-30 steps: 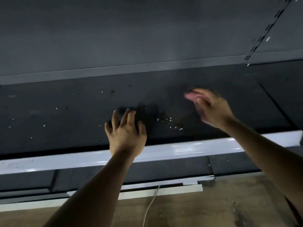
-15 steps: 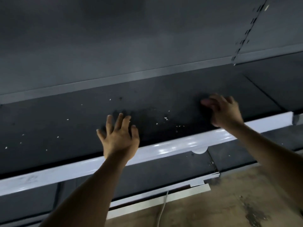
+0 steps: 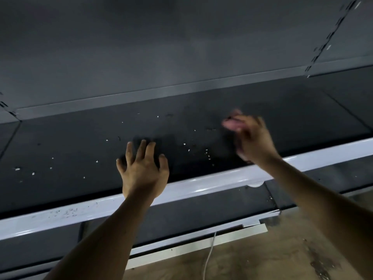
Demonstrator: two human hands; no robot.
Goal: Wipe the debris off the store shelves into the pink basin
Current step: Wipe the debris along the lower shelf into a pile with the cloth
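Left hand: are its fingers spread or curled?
Spread: the left hand shows straight fingers fanned apart over the dark shelf.

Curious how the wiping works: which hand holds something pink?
The right hand, blurred, grips a pink wad; the left hand holds nothing, its fingers spread over the dark shelf.

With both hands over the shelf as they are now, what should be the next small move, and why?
Probably sweep the right hand, which seems to hold a blurred pink cloth, leftward across the dark shelf over the white crumbs lying between it and the spread left hand. Those crumbs are the debris nearest the cloth.
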